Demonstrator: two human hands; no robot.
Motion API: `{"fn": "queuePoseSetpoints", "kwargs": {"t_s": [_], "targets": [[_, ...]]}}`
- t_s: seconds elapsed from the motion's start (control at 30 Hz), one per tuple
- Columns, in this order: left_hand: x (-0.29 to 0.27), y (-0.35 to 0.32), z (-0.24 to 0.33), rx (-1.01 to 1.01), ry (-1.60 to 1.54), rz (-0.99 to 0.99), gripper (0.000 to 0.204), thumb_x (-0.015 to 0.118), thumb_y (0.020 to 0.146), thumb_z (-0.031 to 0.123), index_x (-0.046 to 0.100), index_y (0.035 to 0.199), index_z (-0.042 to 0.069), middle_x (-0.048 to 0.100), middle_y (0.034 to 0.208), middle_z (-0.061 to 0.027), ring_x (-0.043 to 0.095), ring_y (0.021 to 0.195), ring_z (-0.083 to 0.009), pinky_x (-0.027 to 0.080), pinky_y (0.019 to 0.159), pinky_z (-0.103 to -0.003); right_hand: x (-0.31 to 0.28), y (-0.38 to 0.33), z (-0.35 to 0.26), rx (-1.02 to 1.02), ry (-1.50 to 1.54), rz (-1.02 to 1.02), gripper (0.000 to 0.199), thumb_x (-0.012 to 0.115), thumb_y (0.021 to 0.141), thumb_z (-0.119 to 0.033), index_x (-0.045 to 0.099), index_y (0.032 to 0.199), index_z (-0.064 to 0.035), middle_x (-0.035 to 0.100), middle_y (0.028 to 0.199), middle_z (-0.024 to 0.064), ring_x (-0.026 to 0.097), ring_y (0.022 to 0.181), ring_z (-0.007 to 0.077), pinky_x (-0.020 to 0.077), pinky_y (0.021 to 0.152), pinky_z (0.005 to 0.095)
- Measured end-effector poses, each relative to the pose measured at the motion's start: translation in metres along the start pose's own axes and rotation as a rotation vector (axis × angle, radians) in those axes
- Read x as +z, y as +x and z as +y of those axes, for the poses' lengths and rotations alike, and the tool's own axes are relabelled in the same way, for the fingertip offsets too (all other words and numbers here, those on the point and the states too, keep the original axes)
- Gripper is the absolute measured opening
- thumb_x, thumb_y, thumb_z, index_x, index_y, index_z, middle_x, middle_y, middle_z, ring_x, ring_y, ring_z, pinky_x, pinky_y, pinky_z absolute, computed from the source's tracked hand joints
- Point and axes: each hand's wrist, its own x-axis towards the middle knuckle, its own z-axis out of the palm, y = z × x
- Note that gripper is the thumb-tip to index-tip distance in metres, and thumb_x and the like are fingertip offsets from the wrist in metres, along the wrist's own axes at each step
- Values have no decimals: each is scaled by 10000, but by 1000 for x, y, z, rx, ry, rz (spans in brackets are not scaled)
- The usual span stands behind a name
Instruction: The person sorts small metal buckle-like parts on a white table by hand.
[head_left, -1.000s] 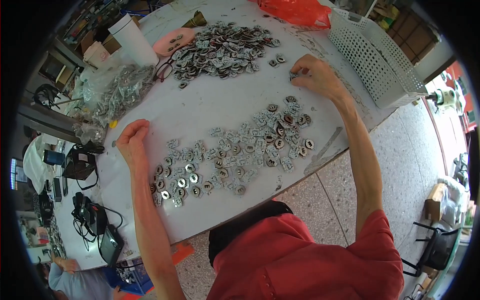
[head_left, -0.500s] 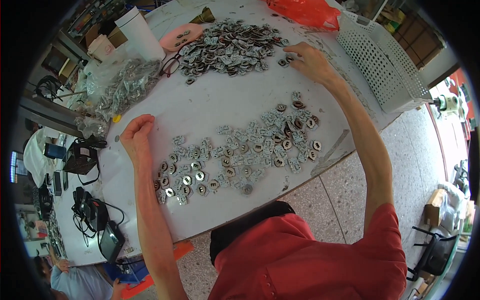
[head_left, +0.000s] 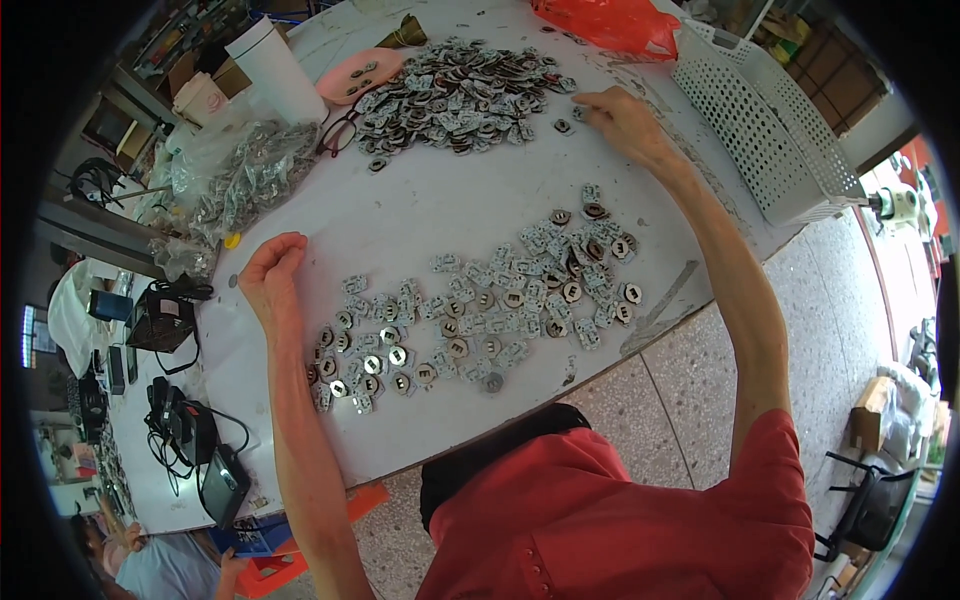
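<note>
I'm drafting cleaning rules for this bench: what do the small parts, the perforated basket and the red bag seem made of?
Small parts: probably metal at least partly, as some round faces glint; the mottled grey faces leave their material open.
Perforated basket: likely moulded plastic, pale grey, with regular holes.
Red bag: apparently thin plastic film, glossy and crumpled.

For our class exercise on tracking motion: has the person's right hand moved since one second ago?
Yes. Judged against the large pile of small parts, the right hand has moved forward and slightly left.
</note>
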Motion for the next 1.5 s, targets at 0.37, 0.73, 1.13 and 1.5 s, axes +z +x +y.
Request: {"fn": "queuePoseSetpoints", "kwargs": {"t_s": [0.37, 0.73, 1.13, 1.5], "targets": [[-3, 1, -1, -3, -18, -9, 179, 554, 735, -28, 660, 879, -35, 648, 820, -58, 577, 787, -118, 429, 766, -225, -52, -72, -56, 24, -18, -275, 214, 625, 748, -196, 658, 907, -58, 589, 919, 136, 571, 874, 301, 447, 777, 384], [3, 1, -1, -11, 18, -1, 172, 550, 737, -27, 662, 868, -30, 647, 811, -49, 573, 781, -116, 428, 766, -227, 16, -7, -41, -114, -2, -41, 256, 632, 717, -113, 629, 958, -28, 621, 871, 147, 606, 814, 300, 475, 755, 384], [-1, 1, 0, -19, -9, -3, 177, 553, 739, -26, 664, 877, -30, 651, 813, -60, 577, 785, -118, 422, 756, -223, 25, -13, -71, -149, 28, -53, 214, 595, 748, -64, 615, 957, -24, 571, 920, 197, 578, 865, 347, 464, 756, 413], [1, 1, -1, -16, 0, 0, 179, 553, 739, -31, 665, 879, -28, 652, 822, -65, 582, 793, -120, 426, 768, -223, -6, -44, -69, -243, -82, -64, 115, 566, 743, -31, 607, 842, 11, 596, 827, 151, 591, 728, 299, 466, 676, 380]]}}
